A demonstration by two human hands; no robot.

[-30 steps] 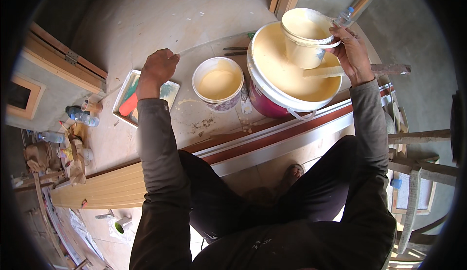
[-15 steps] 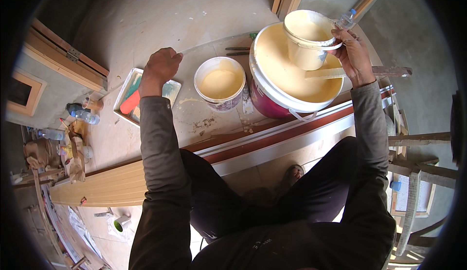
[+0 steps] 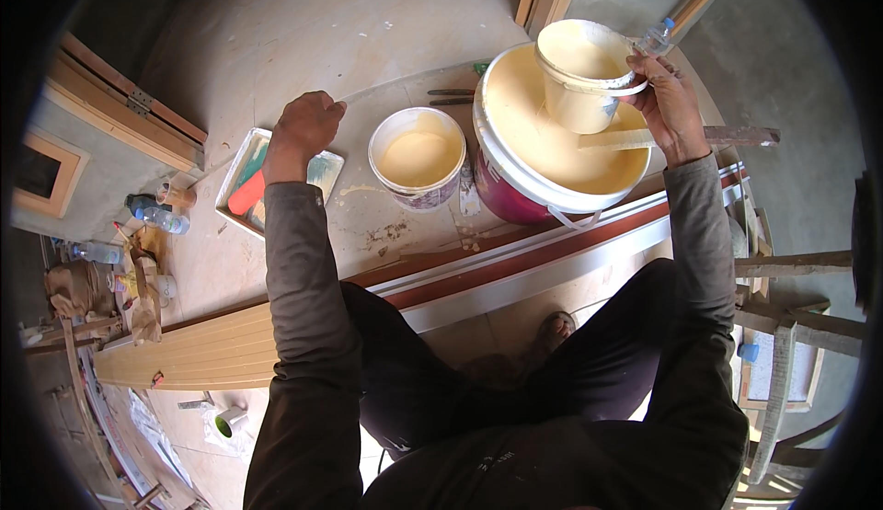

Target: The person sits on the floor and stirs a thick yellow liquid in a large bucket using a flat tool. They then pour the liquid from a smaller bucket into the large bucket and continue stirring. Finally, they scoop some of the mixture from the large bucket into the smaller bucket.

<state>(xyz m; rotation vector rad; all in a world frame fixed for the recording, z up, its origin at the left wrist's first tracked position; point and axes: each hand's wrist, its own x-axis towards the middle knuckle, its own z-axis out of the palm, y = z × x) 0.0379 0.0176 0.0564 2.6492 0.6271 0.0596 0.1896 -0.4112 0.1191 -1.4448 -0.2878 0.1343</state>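
Observation:
My right hand (image 3: 670, 110) pinches the rim of a small white paint bucket (image 3: 578, 116) full of cream paint. That bucket is over a large open paint bucket (image 3: 511, 202), also full of cream paint; whether it touches the paint I cannot tell. A flat wooden stick (image 3: 736, 136) lies across the large bucket's right side, passing behind my right hand. On the left, my left hand (image 3: 308, 133) is curled into a loose fist above a paint tray (image 3: 241, 220), with no object showing in it. Between the hands stands a medium paint bucket (image 3: 416, 197), partly filled.
A red-orange roller or handle (image 3: 246, 194) lies in the tray. White and brown door-frame lengths (image 3: 515, 262) run across in front of my legs, beside a tan panel (image 3: 193, 354). Plastic bottles (image 3: 164, 219) sit at left; wooden trestle bars (image 3: 800, 262) stand at right.

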